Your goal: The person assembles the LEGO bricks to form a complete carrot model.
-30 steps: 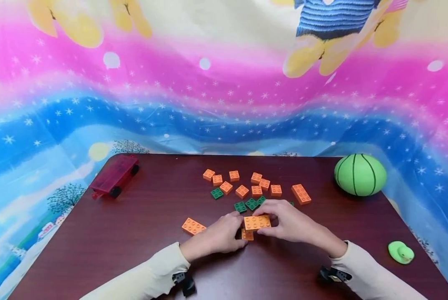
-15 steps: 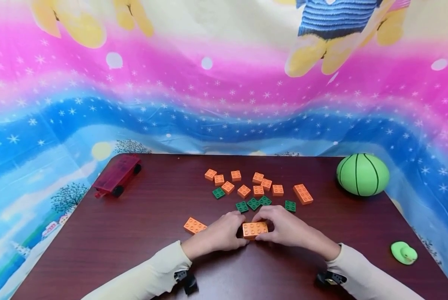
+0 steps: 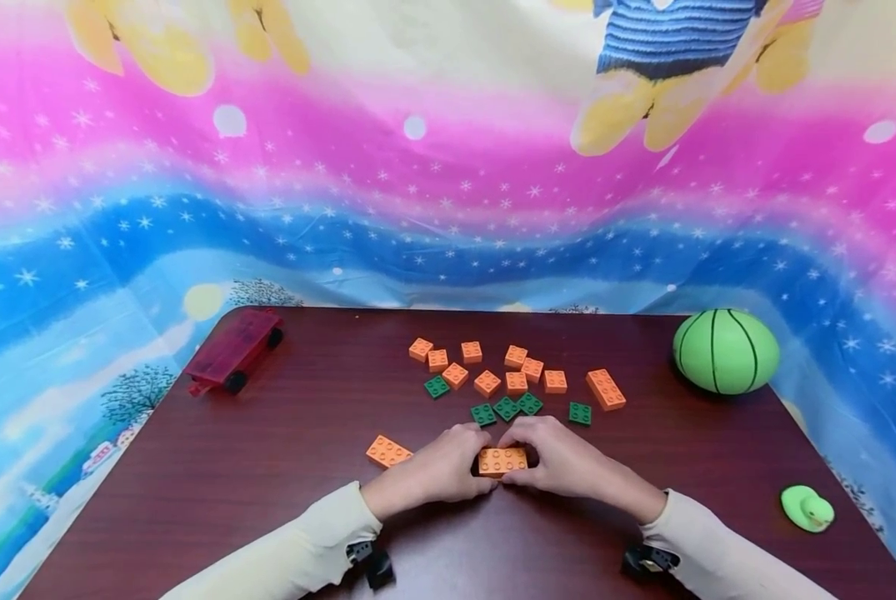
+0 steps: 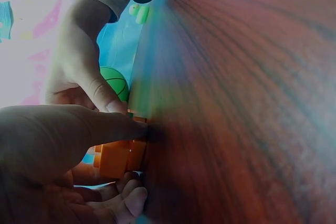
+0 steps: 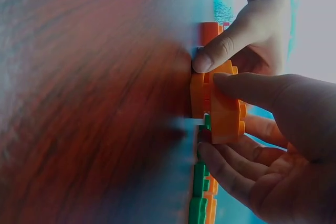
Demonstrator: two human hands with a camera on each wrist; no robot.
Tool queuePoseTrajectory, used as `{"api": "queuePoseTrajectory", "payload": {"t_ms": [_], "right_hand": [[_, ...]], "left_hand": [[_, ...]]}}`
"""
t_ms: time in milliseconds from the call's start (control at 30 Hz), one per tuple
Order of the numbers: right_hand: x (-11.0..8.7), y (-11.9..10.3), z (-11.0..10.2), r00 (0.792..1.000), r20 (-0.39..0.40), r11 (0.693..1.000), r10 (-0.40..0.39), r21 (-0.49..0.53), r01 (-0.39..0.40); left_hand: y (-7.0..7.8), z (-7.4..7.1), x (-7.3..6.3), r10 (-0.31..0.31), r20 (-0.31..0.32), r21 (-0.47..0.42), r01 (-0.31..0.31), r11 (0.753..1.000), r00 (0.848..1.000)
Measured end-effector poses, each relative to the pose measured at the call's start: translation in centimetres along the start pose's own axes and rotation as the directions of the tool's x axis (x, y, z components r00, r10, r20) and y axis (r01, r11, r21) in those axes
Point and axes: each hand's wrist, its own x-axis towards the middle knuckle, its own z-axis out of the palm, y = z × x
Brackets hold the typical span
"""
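Observation:
A long orange toy brick (image 3: 503, 461), studs up, is between my two hands over the near middle of the table. My right hand (image 3: 563, 458) pinches it between thumb and fingers. Beneath it, a second orange brick (image 5: 197, 95) sits at the tabletop, gripped by my left hand (image 3: 446, 468), whose thumb (image 4: 123, 126) presses its near side. In the right wrist view a narrow gap with studs shows between the two bricks. From the head view the lower brick is almost wholly hidden.
Several small orange bricks (image 3: 487, 383) and green bricks (image 3: 483, 414) lie beyond the hands. One long orange brick (image 3: 387, 451) is beside my left wrist, another (image 3: 605, 389) farther right. A red toy cart (image 3: 236, 352), green ball (image 3: 725, 352) and green duck-like toy (image 3: 807, 508) stand near the table's sides.
My right hand has lowered the long orange brick onto the lower one and shifted slightly left. The left hand has stayed nearly in place. The lower brick is now covered from above.

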Motion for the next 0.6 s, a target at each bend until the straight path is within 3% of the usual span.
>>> {"api": "queuePoseTrajectory", "payload": {"t_ms": [600], "right_hand": [[0.38, -0.36, 0.27, 1.0, 0.003, 1.0, -0.013, 0.026, 0.012]], "left_hand": [[-0.34, 0.03, -0.05, 0.02, -0.01, 0.015, -0.02, 1.0, 1.0]]}}
